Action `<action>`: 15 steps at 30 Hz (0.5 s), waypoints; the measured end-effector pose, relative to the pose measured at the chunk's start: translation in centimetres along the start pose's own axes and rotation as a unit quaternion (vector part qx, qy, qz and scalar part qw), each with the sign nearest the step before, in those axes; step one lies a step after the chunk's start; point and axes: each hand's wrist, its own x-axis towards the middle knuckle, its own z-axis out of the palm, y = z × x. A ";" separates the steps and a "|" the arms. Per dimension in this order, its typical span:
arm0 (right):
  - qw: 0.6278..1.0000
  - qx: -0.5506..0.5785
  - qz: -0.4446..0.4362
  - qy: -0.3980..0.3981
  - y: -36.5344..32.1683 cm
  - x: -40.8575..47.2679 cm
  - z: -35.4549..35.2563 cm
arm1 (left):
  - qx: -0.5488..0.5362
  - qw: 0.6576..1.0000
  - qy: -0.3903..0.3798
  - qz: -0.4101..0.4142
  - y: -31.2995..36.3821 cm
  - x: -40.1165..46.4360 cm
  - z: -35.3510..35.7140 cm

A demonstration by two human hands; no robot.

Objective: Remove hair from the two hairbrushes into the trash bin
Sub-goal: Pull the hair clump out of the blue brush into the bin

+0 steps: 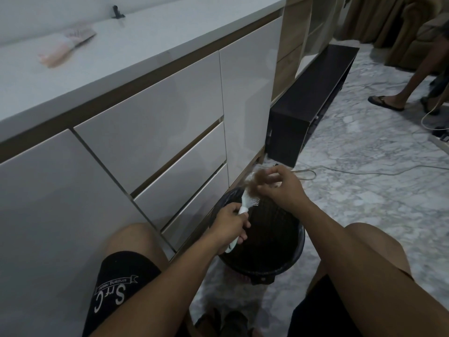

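Head view: white bench [150,32] with pink brush [65,46] on top. Black bin [262,259] on floor between my knees. My left hand [229,226] grips white brush [244,203] handle over bin; right hand [283,186] pinches brown hair [257,177] at bristles.

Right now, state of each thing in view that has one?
white hairbrush: held by its handle over the bin, hair on the bristles
brown hair clump: pinched, partly lifted off the brush
left hand: closed on the brush handle
right hand: fingers pinching the hair
black trash bin: upright, open
pink hairbrush: lying on the counter, untouched
cabinet drawers: shut
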 end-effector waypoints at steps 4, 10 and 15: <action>1.000 0.007 0.005 -0.010 -0.2 -0.2 0.1 | -0.080 0.996 -0.038 -0.025 0.5 -0.2 0.0; 0.981 0.131 0.118 -0.076 -0.2 0.3 -0.5 | -0.138 0.986 -0.087 -0.031 1.0 -0.8 -1.1; 0.981 0.134 0.125 -0.067 -0.4 0.4 -0.2 | -0.132 0.987 -0.089 -0.027 1.9 -1.1 -1.0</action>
